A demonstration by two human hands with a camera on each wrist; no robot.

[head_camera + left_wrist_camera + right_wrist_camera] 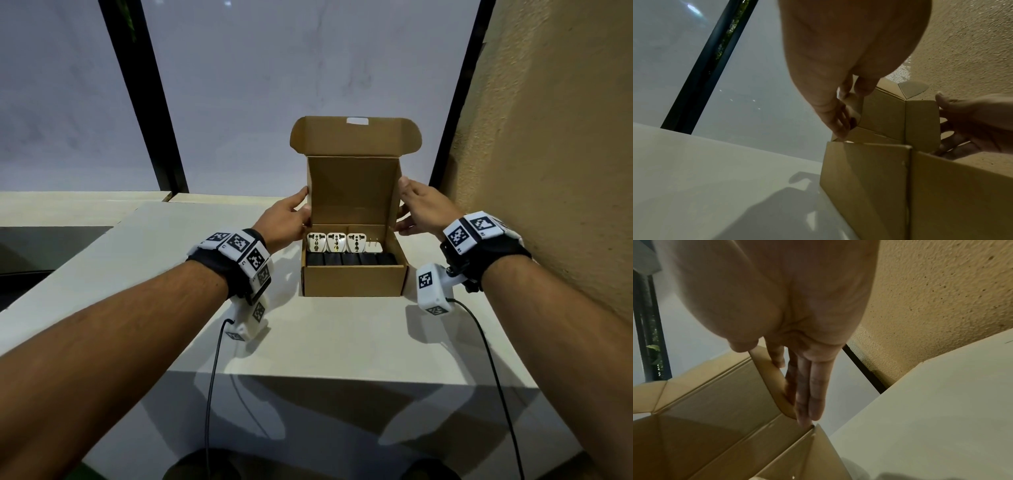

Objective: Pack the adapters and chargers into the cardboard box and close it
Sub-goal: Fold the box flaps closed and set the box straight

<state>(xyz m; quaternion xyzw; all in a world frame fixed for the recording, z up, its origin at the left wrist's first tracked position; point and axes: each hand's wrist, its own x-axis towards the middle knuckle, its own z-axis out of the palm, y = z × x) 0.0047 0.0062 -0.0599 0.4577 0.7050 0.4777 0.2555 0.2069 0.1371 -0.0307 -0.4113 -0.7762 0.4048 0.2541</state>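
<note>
The open box (354,279) sits on the table (308,335); left hand (284,219) pinches its left flap (854,104), right hand (423,205) the right flap (772,376); adapters (335,241) and chargers (351,259) lie inside.

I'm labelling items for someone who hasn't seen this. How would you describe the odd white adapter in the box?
Start at the open cardboard box on the white table. Inside, behind the black chargers, is a row of four white adapters. Take the rightmost adapter: it alone shows brass prongs, not a socket face.
</note>
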